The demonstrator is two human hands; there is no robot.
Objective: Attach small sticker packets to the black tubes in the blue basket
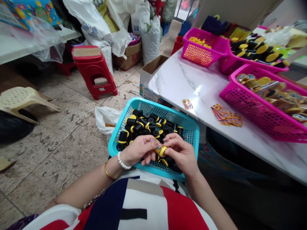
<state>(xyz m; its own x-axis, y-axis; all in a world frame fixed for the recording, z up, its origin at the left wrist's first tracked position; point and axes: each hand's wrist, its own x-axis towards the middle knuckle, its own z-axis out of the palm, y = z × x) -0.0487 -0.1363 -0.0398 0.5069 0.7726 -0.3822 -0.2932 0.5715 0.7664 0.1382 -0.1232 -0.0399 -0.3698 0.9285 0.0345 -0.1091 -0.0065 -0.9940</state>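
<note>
Above a turquoise basket on my lap, both hands hold one small cylinder with a yellow rim and a colourful printed label around it. My left hand has its thumb pressed on the label. My right hand grips the yellow-rimmed end between thumb and fingers. Beneath them, the basket holds many black cylinders with yellow caps, lying in a jumble. On the table to the right lie one loose printed label and a spread pile of similar labels.
Along the white marbled table stand a pink basket of yellow pieces, another with black-and-yellow cylinders, and a pink basket of labelled cylinders. A red stool, a cream stool and white sacks stand on the floor.
</note>
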